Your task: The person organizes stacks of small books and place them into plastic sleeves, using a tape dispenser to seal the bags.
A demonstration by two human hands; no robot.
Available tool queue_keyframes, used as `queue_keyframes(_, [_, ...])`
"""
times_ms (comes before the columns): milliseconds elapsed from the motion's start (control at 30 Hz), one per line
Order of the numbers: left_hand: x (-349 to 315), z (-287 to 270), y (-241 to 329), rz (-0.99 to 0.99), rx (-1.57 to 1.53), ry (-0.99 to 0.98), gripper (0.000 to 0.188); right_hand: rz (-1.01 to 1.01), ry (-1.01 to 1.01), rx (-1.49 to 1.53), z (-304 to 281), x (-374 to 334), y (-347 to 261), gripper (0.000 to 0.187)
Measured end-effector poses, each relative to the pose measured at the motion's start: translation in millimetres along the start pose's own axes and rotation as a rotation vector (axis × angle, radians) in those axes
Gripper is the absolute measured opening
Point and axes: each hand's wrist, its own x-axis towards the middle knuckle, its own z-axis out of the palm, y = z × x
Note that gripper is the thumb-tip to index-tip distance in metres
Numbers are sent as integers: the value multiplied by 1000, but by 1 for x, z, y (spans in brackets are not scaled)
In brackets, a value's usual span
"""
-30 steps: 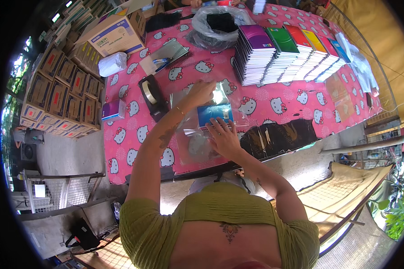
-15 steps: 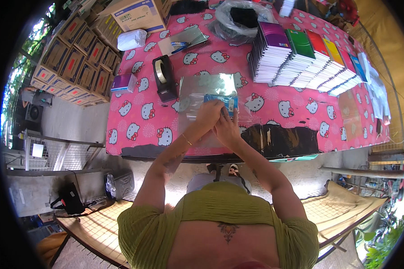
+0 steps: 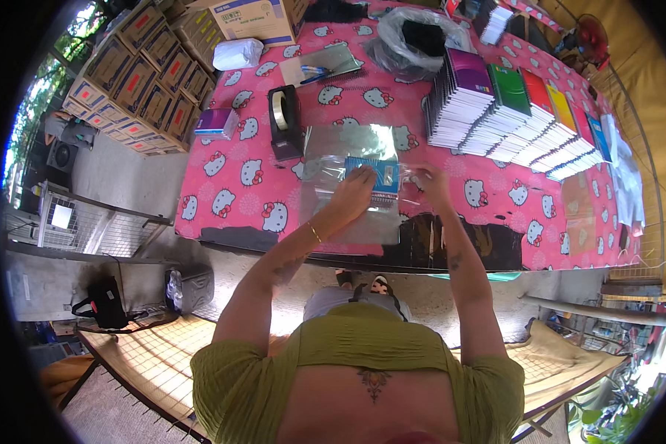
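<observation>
A small blue spiral notebook lies on a clear plastic sheet near the table's front edge. My left hand rests flat on the notebook, fingers stretched over its left part. Just right of it, my right hand pinches the edge of a clear plastic wrap that reaches out from the notebook. Glare on the film makes its outline hard to follow. Left of the sheet stands a black tape dispenser with a roll of clear tape.
Several stacks of spiral notebooks stand at the right. Purple notebooks lie far left. Behind are a cardboard box, a plastic bag and pens. Black patches cover part of the pink tablecloth's front edge.
My right hand has left the notebook and moved right, pulling out the clear wrap's edge. My left hand now lies flatter on the notebook. The whole view has shifted slightly.
</observation>
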Motion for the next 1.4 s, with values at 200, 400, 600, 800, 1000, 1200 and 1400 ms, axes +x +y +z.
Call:
queue_keyframes(200, [-16,5,-11,-29,29,23,39,-607,118,-808,43,-53,-94,46])
queue_keyframes(400, [-23,-16,9,-102,36,101,32,-710,43,-1055,72,-50,-54,49])
queue_keyframes(600, [-46,-52,-61,-517,29,328,36,-680,61,-999,72,-55,-56,54])
queue_keyframes(800, [-27,-111,-171,-1268,-781,379,21,-711,104,-978,80,-57,-58,55])
queue_keyframes(1000, [-60,-69,-162,-1082,-1240,752,15,-704,116,-957,79,-57,-57,53])
queue_keyframes(1200, [-54,-84,-156,-1099,-31,340,18,-724,112,-920,72,-59,-52,49])
queue_keyframes(1400, [-82,-93,-177,-1018,-789,446,21,-743,108,-922,80,-60,-61,48])
